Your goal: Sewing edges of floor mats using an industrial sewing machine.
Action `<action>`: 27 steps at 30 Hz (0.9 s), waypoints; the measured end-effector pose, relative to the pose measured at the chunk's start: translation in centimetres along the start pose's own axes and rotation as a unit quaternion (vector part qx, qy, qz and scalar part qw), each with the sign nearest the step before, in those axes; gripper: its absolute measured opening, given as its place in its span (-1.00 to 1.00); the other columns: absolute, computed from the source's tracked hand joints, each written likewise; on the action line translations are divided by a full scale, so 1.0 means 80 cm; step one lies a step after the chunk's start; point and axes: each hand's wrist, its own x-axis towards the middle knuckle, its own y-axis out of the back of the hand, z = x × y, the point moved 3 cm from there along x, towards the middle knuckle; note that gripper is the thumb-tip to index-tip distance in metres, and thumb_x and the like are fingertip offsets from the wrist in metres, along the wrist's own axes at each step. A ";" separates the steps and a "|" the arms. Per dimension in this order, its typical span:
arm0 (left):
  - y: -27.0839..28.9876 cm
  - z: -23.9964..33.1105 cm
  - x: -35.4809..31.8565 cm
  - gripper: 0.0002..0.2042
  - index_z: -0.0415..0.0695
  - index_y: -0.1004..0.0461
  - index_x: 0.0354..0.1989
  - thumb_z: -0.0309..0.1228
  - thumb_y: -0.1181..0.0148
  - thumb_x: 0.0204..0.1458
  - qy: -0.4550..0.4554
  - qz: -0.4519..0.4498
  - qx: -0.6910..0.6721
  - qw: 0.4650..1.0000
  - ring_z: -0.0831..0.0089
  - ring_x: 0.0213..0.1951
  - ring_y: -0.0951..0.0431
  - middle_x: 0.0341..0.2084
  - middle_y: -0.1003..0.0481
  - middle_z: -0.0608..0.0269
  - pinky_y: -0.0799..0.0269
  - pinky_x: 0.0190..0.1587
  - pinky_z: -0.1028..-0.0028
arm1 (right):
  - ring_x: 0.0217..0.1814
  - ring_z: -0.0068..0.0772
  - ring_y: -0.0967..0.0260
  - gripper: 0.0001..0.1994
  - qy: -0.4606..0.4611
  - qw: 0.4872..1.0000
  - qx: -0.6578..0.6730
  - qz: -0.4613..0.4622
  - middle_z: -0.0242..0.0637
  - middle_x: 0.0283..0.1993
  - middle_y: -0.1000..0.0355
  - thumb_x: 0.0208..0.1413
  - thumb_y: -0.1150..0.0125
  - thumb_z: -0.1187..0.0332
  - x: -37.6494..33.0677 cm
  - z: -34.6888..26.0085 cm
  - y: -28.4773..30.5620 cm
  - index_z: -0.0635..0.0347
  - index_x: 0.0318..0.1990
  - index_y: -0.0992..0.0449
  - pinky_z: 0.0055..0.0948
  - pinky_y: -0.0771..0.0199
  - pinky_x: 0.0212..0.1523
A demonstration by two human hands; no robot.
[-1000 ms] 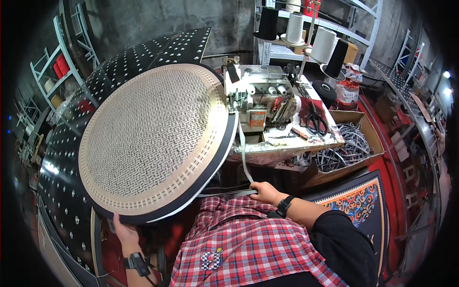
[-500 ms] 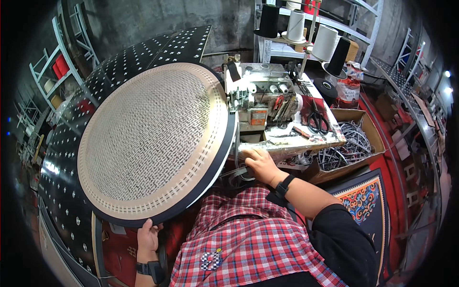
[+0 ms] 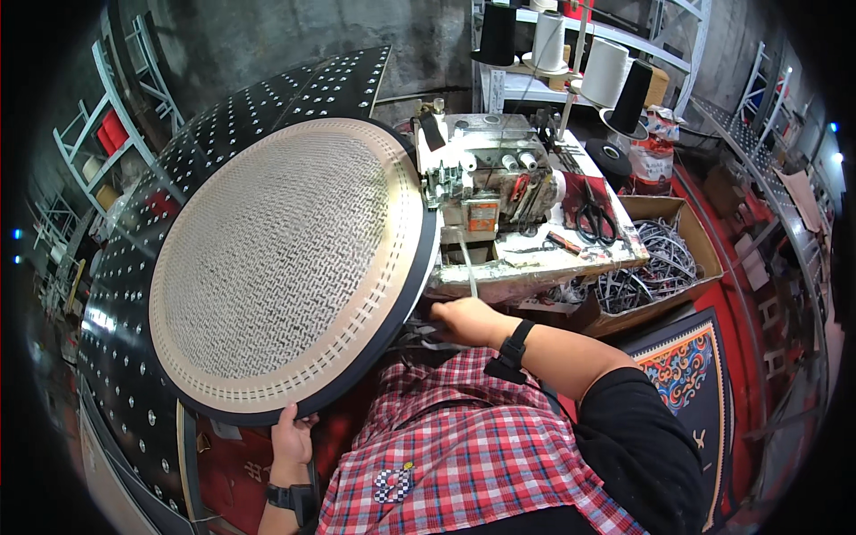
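A large round mat [image 3: 276, 259] with a grey patterned middle, beige ring and dark border leans across the left half of the view. My left hand [image 3: 290, 437] pinches its near rim, the thumb on top and the fingers mostly underneath. The mat's right edge lies against the overlock sewing machine [image 3: 490, 178]. Below the machine's front edge, my right hand [image 3: 468, 321] is closed, with its fingertips hidden. A pale narrow strip [image 3: 467, 263] hangs from the machine down to this hand. Dark strips [image 3: 419, 332] bunch beside its fingers; what it holds cannot be made out.
Scissors [image 3: 596, 221] and a small red-handled tool [image 3: 563, 242] lie on the machine table. Thread cones [image 3: 606, 71] stand behind it. A carton [image 3: 704, 241] of tangled strips sits at right, above a patterned mat [image 3: 682, 374]. A black studded table [image 3: 125, 330] supports the round mat.
My right hand has moved slightly down and left, its fingers curling in. A pale strip now shows between it and the machine. The mat has shifted slightly right, with my left hand still on its rim.
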 end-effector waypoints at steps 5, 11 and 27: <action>-0.024 -0.024 0.004 -0.82 -0.26 -0.33 -0.26 -0.44 0.02 0.00 0.007 -0.033 0.050 0.998 0.44 -0.49 -0.40 -0.44 -0.41 0.18 -0.38 -0.34 0.43 | -0.14 -0.11 -0.32 -0.39 -0.012 0.964 0.232 -0.128 -0.04 -0.19 -0.35 -0.11 -0.12 0.04 -0.007 -0.034 -0.016 0.08 0.09 -0.17 -0.31 -0.28 -0.12; -0.076 -0.030 0.010 -0.82 -0.25 -0.34 -0.49 -0.39 0.08 0.05 -0.010 -0.127 0.148 0.981 0.43 -0.45 -0.41 -0.50 -0.41 0.16 -0.34 -0.23 0.41 | -0.46 -0.49 -0.24 -0.43 -0.156 0.815 0.537 -0.151 -0.29 -0.32 -0.36 0.01 0.09 -0.10 0.024 -0.052 -0.026 0.29 -0.09 -0.35 -0.53 -0.26 -0.46; -0.198 -0.027 0.045 -0.78 -0.25 -0.34 -0.56 -0.40 0.12 0.05 -0.141 -0.300 0.304 0.893 0.50 -0.51 -0.41 -0.65 -0.40 0.21 -0.30 -0.35 0.54 | -0.36 -0.48 -0.36 -0.69 -0.249 0.638 0.722 0.098 -0.27 -0.30 -0.43 0.03 0.02 0.22 0.069 -0.040 0.000 0.30 -0.20 -0.40 -0.52 -0.33 -0.38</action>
